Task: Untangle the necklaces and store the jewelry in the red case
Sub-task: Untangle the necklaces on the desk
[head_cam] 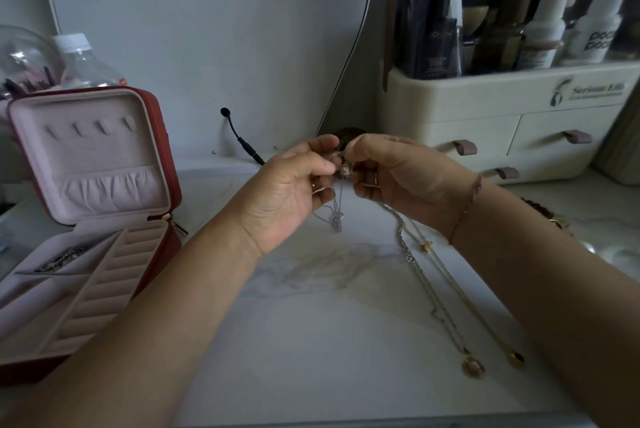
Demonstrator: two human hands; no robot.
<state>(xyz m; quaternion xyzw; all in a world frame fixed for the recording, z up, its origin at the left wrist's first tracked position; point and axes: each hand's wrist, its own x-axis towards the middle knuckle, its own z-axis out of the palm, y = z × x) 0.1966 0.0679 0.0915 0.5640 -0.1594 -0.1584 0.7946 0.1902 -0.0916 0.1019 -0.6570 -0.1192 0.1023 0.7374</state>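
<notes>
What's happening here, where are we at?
A person's left hand and right hand pinch a thin silver chain necklace between them above the white marble-look tabletop; its slack hangs in a small tangle. A silver chain with an oval pendant and a gold chain with a round pendant lie stretched to the right. The red jewelry case sits open on the left, with one dark chain in a compartment.

Marble table (311, 330): red case (34, 368), necklaces (410, 258), drawer organizer (485, 109).
</notes>
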